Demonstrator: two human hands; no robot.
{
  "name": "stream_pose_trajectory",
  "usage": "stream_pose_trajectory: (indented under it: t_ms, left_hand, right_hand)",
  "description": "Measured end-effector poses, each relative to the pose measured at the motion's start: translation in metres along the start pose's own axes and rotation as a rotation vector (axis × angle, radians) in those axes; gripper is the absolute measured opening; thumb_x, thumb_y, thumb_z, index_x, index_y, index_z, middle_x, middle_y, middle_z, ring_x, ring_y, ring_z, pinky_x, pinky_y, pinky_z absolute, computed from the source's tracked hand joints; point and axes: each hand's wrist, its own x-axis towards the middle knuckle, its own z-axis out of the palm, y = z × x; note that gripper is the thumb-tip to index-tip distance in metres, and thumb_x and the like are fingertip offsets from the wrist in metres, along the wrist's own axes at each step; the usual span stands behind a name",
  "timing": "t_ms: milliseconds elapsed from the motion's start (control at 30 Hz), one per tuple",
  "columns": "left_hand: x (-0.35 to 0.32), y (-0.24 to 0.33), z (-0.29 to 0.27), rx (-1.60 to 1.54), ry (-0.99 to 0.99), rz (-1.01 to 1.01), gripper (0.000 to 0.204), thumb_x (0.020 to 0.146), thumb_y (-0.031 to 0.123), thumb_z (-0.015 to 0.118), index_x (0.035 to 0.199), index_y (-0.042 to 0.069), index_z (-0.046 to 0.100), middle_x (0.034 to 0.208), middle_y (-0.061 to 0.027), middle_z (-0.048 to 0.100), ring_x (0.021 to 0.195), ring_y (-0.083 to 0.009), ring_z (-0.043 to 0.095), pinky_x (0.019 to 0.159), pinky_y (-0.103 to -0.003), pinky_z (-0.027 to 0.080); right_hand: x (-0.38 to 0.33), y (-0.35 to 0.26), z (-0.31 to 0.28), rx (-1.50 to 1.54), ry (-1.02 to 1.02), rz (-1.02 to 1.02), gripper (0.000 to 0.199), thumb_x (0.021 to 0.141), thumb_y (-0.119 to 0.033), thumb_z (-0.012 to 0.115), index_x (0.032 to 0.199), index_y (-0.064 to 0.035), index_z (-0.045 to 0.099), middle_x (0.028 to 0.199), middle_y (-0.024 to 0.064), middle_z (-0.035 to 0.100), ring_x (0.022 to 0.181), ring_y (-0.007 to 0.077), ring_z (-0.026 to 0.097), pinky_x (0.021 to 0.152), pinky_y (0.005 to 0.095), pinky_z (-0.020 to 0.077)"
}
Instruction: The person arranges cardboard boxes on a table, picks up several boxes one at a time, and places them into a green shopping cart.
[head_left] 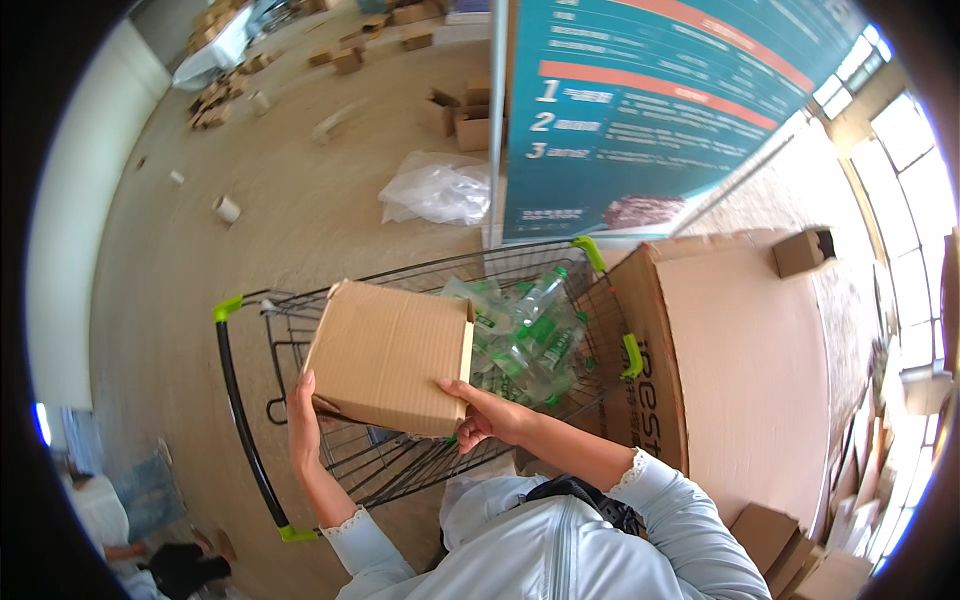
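Observation:
A brown cardboard box (390,350) is held between my two hands above a wire shopping cart (350,462). My left hand (302,415) presses against the box's near left corner, its fingers largely out of sight behind it. At the near right corner my right hand (485,415) grips the edge, thumb on top and fingers curled at the side. Clear plastic bottles (535,320) with green caps and labels lie heaped in the right part of the cart, beside the box.
Right of the cart stands a large cardboard carton (740,360) with a small open box (803,252) on it. A teal printed board (620,120) rises beyond. Clear plastic sheeting (437,188) and cardboard boxes (472,125) lie on the floor. Another person (110,515) is at lower left.

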Motion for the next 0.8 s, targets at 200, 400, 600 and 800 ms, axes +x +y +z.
stream_pose_trajectory:
  t_ms: [200,400,600,800]
  left_hand:
    - [0.009,0.015,0.085,-0.344,-0.42,0.275,0.068,0.083,0.048,0.053,0.131,0.001,0.042,0.13,-0.0094,0.045,0.122,-0.0199,0.04,0.101,-0.034,0.029]
    - [-0.086,0.07,0.242,-0.217,-0.802,0.481,0.066,0.085,0.043,0.056,0.131,-0.002,0.043,0.13,-0.0128,0.048,0.122,-0.0212,0.042,0.103,-0.035,0.028]
    - [-0.249,0.071,0.36,0.007,-1.138,0.596,0.049,0.09,0.025,0.056,0.13,-0.001,0.045,0.126,-0.0103,0.052,0.118,-0.0184,0.047,0.097,-0.031,0.036]
    - [-0.365,0.028,0.416,0.288,-1.359,1.03,0.051,0.084,0.022,0.061,0.129,0.0,0.045,0.137,-0.0224,0.038,0.127,-0.0336,0.039,0.101,-0.037,0.034]
  right_hand:
    - [-0.118,0.007,-0.035,-0.074,0.249,-0.559,0.083,0.07,-0.047,0.073,0.124,0.0043,0.037,0.108,0.0136,0.054,0.077,0.0169,0.062,0.063,0.0271,0.0544]
    - [-0.25,0.102,-0.092,-0.131,0.776,-0.973,0.096,0.065,-0.029,0.079,0.138,-0.0042,0.021,0.128,0.016,0.044,0.077,0.0149,0.062,0.063,0.0271,0.0527]
    - [-0.354,0.253,-0.129,0.071,1.404,-1.077,0.107,0.06,-0.026,0.081,0.139,-0.0001,0.013,0.13,0.0197,0.043,0.073,0.0149,0.062,0.066,0.0258,0.0519]
    - [-0.394,0.338,-0.16,0.179,1.932,-1.055,0.094,0.059,-0.027,0.082,0.129,0.0014,0.025,0.11,0.0154,0.056,0.075,0.0193,0.064,0.066,0.0279,0.0529]
